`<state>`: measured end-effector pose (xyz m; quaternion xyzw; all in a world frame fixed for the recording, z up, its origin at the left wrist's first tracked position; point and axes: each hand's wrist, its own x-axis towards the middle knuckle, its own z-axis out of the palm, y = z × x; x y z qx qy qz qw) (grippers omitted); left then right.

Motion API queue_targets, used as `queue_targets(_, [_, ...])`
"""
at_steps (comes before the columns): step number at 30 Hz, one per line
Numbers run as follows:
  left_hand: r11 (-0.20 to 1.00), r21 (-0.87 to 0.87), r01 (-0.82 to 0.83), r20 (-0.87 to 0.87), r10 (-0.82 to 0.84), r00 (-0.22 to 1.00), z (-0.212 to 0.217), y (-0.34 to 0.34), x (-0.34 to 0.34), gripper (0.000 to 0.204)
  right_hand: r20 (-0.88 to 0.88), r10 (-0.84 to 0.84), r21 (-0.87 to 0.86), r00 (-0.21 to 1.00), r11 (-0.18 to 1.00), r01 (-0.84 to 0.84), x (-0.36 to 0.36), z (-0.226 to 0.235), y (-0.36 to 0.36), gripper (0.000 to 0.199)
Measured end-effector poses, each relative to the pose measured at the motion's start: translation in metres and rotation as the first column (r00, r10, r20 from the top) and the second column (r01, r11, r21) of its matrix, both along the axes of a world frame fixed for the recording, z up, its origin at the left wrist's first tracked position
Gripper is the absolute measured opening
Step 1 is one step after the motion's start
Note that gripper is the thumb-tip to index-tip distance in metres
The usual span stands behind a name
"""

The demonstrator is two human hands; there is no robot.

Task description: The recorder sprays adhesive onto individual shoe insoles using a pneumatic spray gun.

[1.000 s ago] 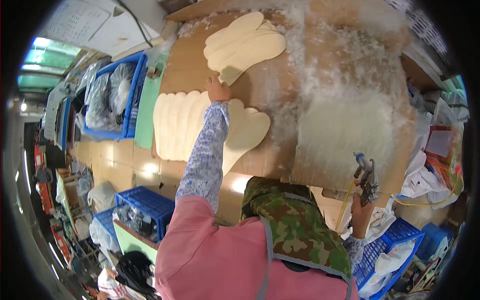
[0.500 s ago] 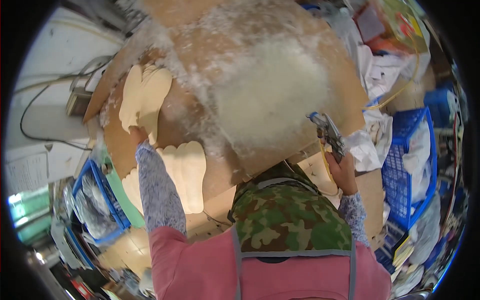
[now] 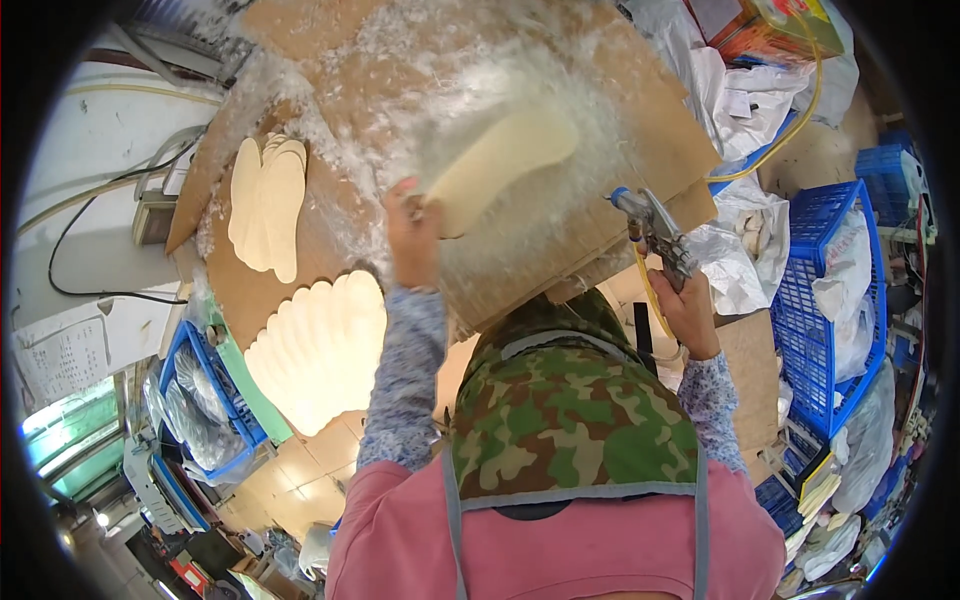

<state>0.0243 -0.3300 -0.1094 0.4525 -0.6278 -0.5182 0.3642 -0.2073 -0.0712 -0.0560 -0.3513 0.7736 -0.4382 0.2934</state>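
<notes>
A pale, sole-shaped insole (image 3: 505, 165) is pinched at its near end by my left hand (image 3: 412, 235), slightly blurred, over the middle of the cardboard surface (image 3: 580, 240). My right hand (image 3: 690, 305) is wrapped around a metal spray gun (image 3: 655, 235) with a blue tip, which points left toward the insole. A yellow hose (image 3: 648, 292) runs down from the gun. To the left lie a small stack of insoles (image 3: 268, 205) and, nearer me, a fanned row of several insoles (image 3: 320, 345).
White stringy residue (image 3: 340, 130) coats much of the cardboard. Blue plastic baskets stand at the right (image 3: 825, 310) and the lower left (image 3: 205, 400), with plastic bags in them. White bags (image 3: 740, 240) crowd the right edge, and a black cable (image 3: 65, 245) hangs at the left.
My left hand has moved right from the small stack, carrying one insole over the middle of the cardboard. The spray gun stays in my right hand, near the same spot.
</notes>
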Motion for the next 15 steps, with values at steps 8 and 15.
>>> queue_targets(8, [0.961, 0.253, -0.109, 0.122, 0.08, 0.989, -0.064, 0.049, 0.005, 0.053, -0.017, 0.262, 0.035, 0.965, 0.965, -0.261, 0.023, -0.004, -0.017, 0.034])
queue_targets(15, [0.914, 0.402, -0.051, -0.174, 0.131, 0.976, -0.082, 0.049, 0.017, 0.05, -0.002, 0.495, -0.021, 0.869, 0.868, -0.495, 0.056, -0.003, -0.047, 0.04])
